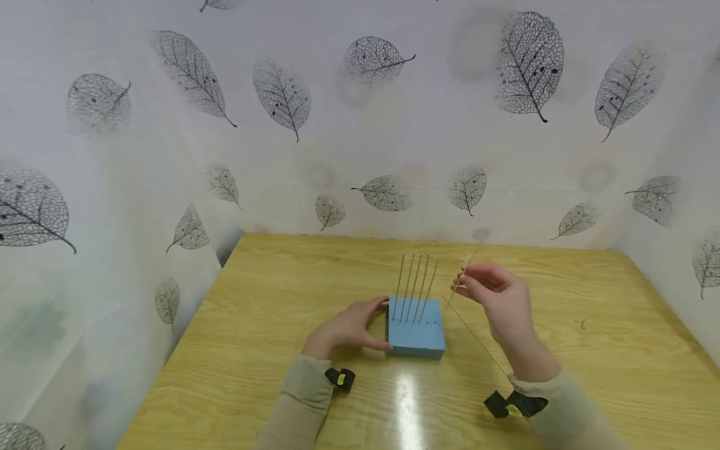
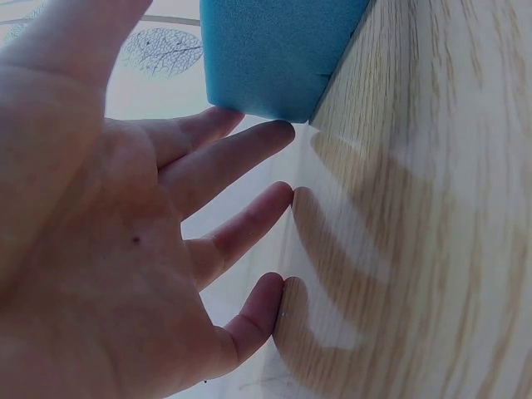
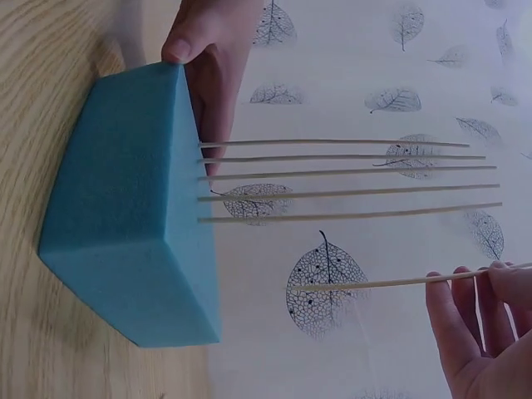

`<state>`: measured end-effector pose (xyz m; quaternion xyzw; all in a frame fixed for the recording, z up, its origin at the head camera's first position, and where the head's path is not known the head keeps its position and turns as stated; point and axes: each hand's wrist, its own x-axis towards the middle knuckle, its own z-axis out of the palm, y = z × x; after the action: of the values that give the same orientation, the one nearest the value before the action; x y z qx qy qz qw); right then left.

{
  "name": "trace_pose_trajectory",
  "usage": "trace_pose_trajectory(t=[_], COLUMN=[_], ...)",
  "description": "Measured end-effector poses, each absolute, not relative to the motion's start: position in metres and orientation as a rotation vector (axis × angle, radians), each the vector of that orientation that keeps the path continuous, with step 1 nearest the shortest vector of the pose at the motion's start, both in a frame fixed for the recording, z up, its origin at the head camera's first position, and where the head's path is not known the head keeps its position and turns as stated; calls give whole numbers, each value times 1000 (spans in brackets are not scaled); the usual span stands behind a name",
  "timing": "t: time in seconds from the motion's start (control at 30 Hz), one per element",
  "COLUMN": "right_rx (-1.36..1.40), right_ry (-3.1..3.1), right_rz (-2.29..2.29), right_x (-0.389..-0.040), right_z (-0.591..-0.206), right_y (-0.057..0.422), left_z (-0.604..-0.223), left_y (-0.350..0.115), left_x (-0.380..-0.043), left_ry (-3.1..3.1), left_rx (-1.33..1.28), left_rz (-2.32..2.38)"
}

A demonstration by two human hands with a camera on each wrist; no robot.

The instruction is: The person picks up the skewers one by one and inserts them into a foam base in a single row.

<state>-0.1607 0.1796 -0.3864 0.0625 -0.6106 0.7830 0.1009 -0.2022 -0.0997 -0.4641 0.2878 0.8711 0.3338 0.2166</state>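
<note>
A blue foam block (image 1: 416,340) lies on the table, with several thin wooden skewers (image 3: 349,174) standing in a row in its top. Two small dark holes (image 1: 431,323) show at the right end of that row. My left hand (image 1: 351,326) holds the block at its left side, thumb at the front corner and index finger at the back corner; the other fingertips (image 2: 283,195) reach down to the tabletop. Between thumb and fingers, my right hand (image 1: 499,297) pinches another skewer (image 3: 374,284), tilted in the head view. Its free end is right of the block, apart from it.
One more skewer (image 1: 475,334) lies slantwise on the wooden table (image 1: 253,312), between the block and my right wrist. A pale leaf-printed cloth (image 1: 315,156) hangs behind the table and along its sides. Black straps (image 1: 514,405) circle both wrists.
</note>
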Motion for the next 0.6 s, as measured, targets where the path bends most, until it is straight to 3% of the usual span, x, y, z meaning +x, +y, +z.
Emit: trace_pose_trajectory(t=[0.6], right_rx=[146], right_ry=[-2036], right_rz=[2252], right_x=[-162], right_z=[-410], right_y=[157], left_z=[-467], left_y=[-101], left_x=[-204], left_ry=[2436], left_rx=[818], left_rz=[893])
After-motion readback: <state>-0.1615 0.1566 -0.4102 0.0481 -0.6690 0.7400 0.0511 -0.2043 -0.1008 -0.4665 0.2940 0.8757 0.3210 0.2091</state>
